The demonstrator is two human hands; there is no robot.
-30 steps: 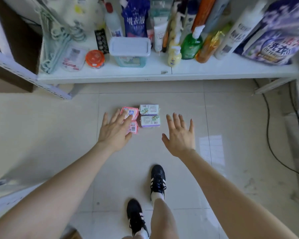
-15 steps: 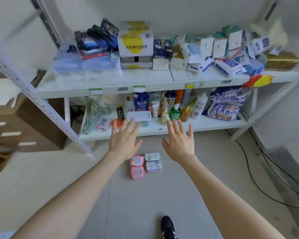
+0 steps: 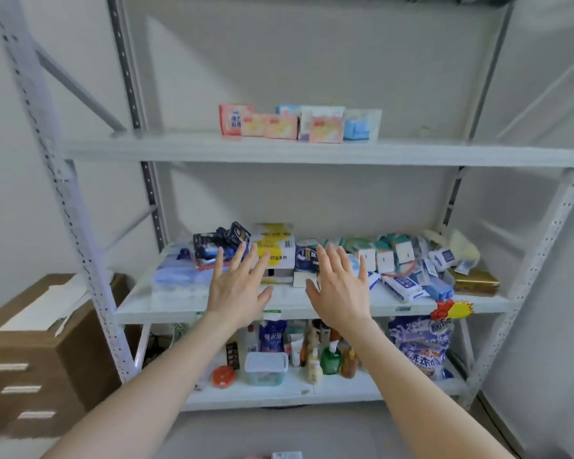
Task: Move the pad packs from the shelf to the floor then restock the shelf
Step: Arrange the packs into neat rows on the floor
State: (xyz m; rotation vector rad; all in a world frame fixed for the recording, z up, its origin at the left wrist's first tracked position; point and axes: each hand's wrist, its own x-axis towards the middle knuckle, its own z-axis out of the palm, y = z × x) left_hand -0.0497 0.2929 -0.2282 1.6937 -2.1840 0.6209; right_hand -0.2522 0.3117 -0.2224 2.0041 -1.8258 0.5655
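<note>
Between our left hand (image 3: 237, 293) and right hand (image 3: 340, 293) we see a white box (image 3: 279, 243) splashed with yellow. Above both hands, the pad packs (image 3: 299, 125) run red-and-white, peach-pink, then pale blue. Right of our right hand lies a gold pack (image 3: 474, 281). Below that hand are a green bottle (image 3: 330, 361) and a purple flowered bag (image 3: 421, 346).

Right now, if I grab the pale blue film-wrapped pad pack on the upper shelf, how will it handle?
Probably light and squashy: the pale blue pad pack looks soft-wrapped. Standing upright on the white shelf, a push may tip it.

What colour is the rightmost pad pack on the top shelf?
Light blue and white; the pad pack shows best in the head view.
</note>
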